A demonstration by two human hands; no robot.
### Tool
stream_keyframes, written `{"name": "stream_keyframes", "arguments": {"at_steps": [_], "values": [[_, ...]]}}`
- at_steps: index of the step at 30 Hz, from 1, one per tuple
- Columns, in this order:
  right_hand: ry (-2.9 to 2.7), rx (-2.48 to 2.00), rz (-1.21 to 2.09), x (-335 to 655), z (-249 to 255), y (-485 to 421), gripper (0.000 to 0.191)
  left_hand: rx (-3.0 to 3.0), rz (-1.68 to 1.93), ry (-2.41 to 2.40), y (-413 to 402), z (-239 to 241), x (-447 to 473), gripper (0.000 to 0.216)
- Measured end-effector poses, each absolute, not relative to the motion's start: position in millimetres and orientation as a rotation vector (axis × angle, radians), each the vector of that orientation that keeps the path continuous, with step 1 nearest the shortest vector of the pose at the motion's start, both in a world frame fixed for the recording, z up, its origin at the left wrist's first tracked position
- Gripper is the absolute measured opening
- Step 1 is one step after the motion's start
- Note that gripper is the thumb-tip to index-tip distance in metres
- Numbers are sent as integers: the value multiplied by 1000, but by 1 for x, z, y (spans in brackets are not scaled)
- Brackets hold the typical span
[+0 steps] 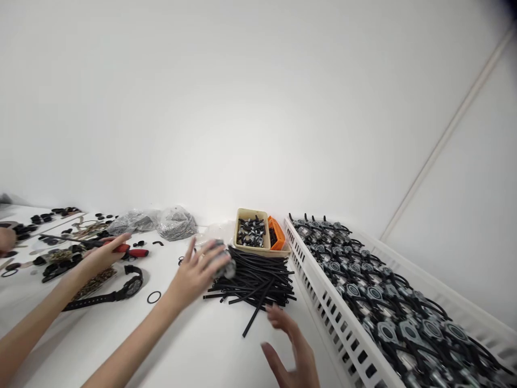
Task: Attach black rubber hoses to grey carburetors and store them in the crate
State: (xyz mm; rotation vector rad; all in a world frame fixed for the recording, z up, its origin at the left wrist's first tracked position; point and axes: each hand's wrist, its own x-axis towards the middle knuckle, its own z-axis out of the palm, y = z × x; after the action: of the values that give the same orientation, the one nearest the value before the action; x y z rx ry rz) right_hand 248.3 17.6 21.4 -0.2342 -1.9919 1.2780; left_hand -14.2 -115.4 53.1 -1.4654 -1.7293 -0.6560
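Note:
My left hand point(200, 272) reaches over the left end of a pile of black rubber tubes point(262, 275). Its fingers are bent over a grey metal part point(226, 267) with a rounded end, smeared by motion; the hand covers much of it. Below the pile, near the white basket, my right hand point(293, 350) holds nothing, thumb and fingers apart. Loose tubes stick out just above its fingertips. A black ring point(154, 297) lies beside my left forearm, and a black-strapped wristwatch point(131, 285) rests further left.
A long white slatted basket point(335, 318) full of grey round parts with black tubes runs along the right. Behind the pile stand a cream tray point(239, 214) of small parts and an orange basket point(278, 241). A co-worker's hand point(99, 258) is by a red-handled tool point(137, 252) at left.

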Motion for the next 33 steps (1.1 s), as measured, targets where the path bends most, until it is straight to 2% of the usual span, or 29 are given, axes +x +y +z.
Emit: {"name": "stream_keyframes", "arguments": {"at_steps": [2, 3, 5, 7, 10, 12, 14, 16, 19, 21, 25, 29, 33], "values": [[-1839, -229, 1464, 227, 18, 20, 84, -1596, -507, -1481, -110, 51, 25, 49], [-1791, -193, 1568, 220, 15, 21, 93, -1623, -507, -1385, -108, 50, 44, 44], [-1735, -134, 1741, 213, 5, 25, 93, -1694, -513, -1233, -106, 45, 75, 34], [-1700, -153, 1842, 213, -6, 29, 84, -1722, -530, -1260, -104, 40, 94, 41], [-1593, -176, 1949, 215, -19, 33, 88, -1796, -746, -1428, -103, 35, 102, 86], [-1454, -115, 2087, 214, -21, 33, 88, -1833, -1073, -1672, -101, 33, 98, 126], [-1347, -34, 2256, 210, -18, 33, 83, -1816, -1480, -1941, -95, 30, 90, 144], [-1327, 23, 2363, 204, -14, 33, 81, -1869, -1873, -2052, -86, 25, 85, 128], [-1419, 23, 2339, 191, -7, 38, 80, -1895, -2385, -1997, -73, 16, 86, 77], [-1558, -34, 2223, 181, -2, 43, 79, -1604, -2748, -1942, -69, 14, 91, 54], [-1958, -196, 2023, 160, 17, 52, 69, -949, -3350, -1846, -71, 26, 89, 40], [-2317, -270, 1799, 143, 49, 58, 55, -771, -3436, -1838, -72, 41, 66, 36], [-2549, -291, 1353, 121, 78, 85, 55, -601, -3445, -1759, -73, 42, 41, 29]]}}
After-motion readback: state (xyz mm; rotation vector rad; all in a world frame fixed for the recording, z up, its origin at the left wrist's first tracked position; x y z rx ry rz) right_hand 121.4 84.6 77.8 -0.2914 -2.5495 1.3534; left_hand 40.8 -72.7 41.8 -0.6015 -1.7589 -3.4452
